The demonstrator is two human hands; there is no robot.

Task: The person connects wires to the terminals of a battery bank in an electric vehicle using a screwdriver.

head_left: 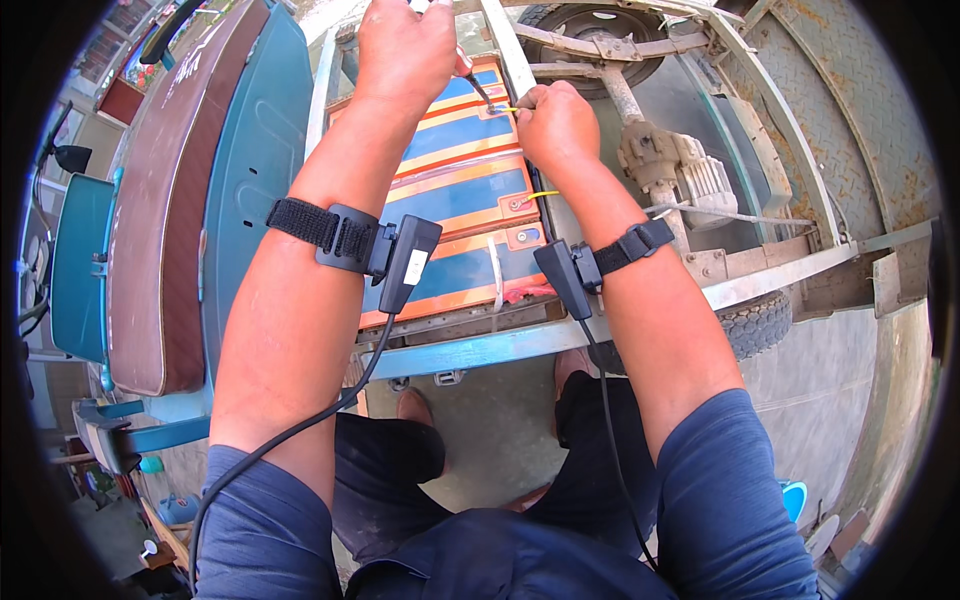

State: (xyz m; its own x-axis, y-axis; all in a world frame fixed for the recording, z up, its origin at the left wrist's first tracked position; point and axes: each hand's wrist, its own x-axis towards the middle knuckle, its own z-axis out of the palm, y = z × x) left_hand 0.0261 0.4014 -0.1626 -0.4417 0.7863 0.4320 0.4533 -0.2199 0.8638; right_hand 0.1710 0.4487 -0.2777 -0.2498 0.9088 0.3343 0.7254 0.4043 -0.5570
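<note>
Both hands [480, 90] at battery terminal [497, 108]

Bright daylight, sharp focus, fisheye bending, black vignette corners.

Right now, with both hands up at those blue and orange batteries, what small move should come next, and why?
Probably bring the tool tip down onto the terminal. The left hand holds a thin tool angled at it, and the right hand pinches the yellow wire there on the battery. Whether the tip already touches cannot be told.
</note>
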